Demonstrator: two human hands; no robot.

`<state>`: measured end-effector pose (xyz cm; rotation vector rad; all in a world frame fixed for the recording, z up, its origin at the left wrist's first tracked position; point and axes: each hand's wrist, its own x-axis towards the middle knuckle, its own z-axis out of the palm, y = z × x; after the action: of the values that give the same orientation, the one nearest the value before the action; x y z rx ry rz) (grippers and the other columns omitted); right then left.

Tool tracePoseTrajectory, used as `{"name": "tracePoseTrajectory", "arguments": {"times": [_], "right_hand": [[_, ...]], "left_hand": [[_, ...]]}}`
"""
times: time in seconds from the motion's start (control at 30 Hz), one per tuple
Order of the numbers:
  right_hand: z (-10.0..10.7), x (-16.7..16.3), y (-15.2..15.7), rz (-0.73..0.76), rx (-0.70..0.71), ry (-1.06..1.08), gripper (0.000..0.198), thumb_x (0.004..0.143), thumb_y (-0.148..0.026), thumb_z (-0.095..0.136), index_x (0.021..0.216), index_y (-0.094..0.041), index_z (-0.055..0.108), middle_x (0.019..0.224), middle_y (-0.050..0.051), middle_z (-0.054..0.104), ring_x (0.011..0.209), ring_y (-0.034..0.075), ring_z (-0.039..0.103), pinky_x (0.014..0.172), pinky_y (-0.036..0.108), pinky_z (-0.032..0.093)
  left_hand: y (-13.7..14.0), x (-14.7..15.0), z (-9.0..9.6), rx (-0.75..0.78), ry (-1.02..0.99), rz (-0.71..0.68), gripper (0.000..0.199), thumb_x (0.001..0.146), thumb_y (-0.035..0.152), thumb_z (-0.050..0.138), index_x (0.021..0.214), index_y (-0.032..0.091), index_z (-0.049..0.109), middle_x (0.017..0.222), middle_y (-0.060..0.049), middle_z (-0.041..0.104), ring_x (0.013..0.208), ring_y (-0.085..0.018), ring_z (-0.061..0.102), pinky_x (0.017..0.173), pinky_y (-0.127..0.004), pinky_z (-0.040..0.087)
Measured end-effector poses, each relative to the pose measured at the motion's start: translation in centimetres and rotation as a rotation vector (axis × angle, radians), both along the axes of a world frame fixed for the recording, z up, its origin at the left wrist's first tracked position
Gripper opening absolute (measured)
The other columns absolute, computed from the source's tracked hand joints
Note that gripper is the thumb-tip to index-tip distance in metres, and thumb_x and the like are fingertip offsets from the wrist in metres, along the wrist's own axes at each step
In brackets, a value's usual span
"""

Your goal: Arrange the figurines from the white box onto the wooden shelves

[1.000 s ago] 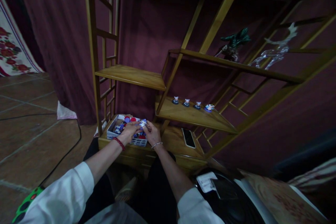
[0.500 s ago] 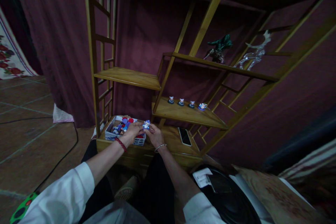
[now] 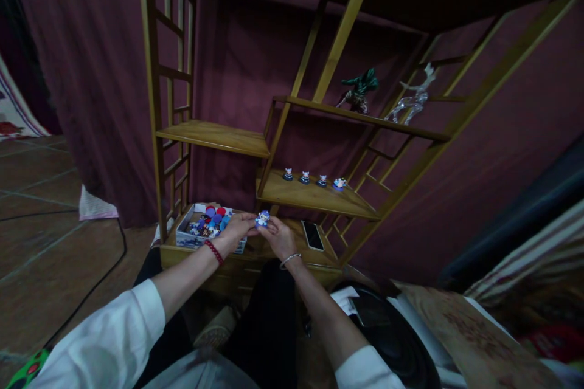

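Note:
Between my two hands is a small purple-and-white figurine (image 3: 263, 219), held upright above the bottom shelf. My left hand (image 3: 240, 227) pinches it from the left, and my right hand (image 3: 279, 237) has its fingers closed on it from the right. Just left of it, partly behind my left hand, stands an open box (image 3: 184, 239) full of small figurines and red, purple and blue round pieces. On the shelf above, several small figurines (image 3: 305, 177) stand in a row; the rightmost one is more purple and white.
A phone (image 3: 312, 235) lies on the bottom shelf, right of my hands. Higher up stand a green figure (image 3: 360, 91) and a clear deer figurine (image 3: 413, 100). Wooden uprights (image 3: 150, 97) frame the shelves. A black round seat (image 3: 392, 334) is at lower right; a cable (image 3: 101, 276) crosses the floor.
The camera view has shifted, so the shelves appear further left. My hands and the figurine have moved slightly right, away from the box; both hands still hold it.

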<state>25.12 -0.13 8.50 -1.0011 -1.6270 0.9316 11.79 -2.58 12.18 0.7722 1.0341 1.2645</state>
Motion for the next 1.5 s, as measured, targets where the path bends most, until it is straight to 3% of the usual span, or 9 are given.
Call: {"name": "tracePoseTrajectory", "arguments": {"times": [0.3, 0.73, 0.93, 1.3, 1.5], "right_hand": [[2.0, 2.2, -0.4, 0.021, -0.015, 0.012, 0.04, 0.063, -0.032, 0.067, 0.1, -0.018, 0.059, 0.097, 0.006, 0.067, 0.09, 0.02, 0.063, 0.082, 0.034, 0.051], [5.7, 5.0, -0.4, -0.117, 0.119, -0.196, 0.034, 0.064, -0.032, 0.068, 0.096, -0.021, 0.063, 0.089, 0.002, 0.069, 0.079, 0.018, 0.065, 0.077, 0.032, 0.052], [7.3, 5.9, 0.7, -0.101, 0.087, -0.168, 0.036, 0.062, -0.033, 0.068, 0.095, -0.019, 0.063, 0.09, 0.003, 0.069, 0.08, 0.019, 0.065, 0.079, 0.033, 0.052], [8.6, 6.6, 3.2, -0.034, 0.055, -0.029, 0.035, 0.057, -0.03, 0.071, 0.088, -0.016, 0.063, 0.089, 0.005, 0.069, 0.085, 0.021, 0.064, 0.082, 0.035, 0.051], [8.7, 6.8, 4.5, -0.061, 0.044, -0.01, 0.034, 0.055, -0.027, 0.071, 0.086, -0.016, 0.064, 0.086, 0.005, 0.07, 0.083, 0.021, 0.065, 0.082, 0.035, 0.051]], "left_hand": [[0.0, 1.7, 1.1, 0.075, -0.011, -0.078, 0.005, 0.069, 0.005, 0.06, 0.067, 0.009, 0.06, 0.065, -0.005, 0.063, 0.061, -0.009, 0.059, 0.065, -0.021, 0.051], [1.0, 4.1, 3.6, 0.096, 0.072, -0.041, 0.014, 0.071, 0.001, 0.054, 0.065, 0.009, 0.064, 0.062, -0.004, 0.064, 0.051, -0.006, 0.054, 0.052, -0.015, 0.046], [1.9, 5.2, 4.6, 0.145, 0.062, -0.036, 0.019, 0.069, -0.002, 0.052, 0.062, 0.01, 0.064, 0.06, -0.004, 0.063, 0.051, -0.006, 0.055, 0.055, -0.016, 0.047], [3.4, 6.5, 6.3, 0.13, 0.091, 0.05, 0.017, 0.07, -0.003, 0.051, 0.065, 0.01, 0.061, 0.06, -0.002, 0.061, 0.053, -0.008, 0.055, 0.058, -0.019, 0.048], [4.4, 6.7, 6.3, 0.132, 0.124, 0.081, 0.018, 0.069, -0.003, 0.051, 0.079, 0.008, 0.062, 0.066, -0.004, 0.062, 0.058, -0.01, 0.058, 0.06, -0.023, 0.049]]}}
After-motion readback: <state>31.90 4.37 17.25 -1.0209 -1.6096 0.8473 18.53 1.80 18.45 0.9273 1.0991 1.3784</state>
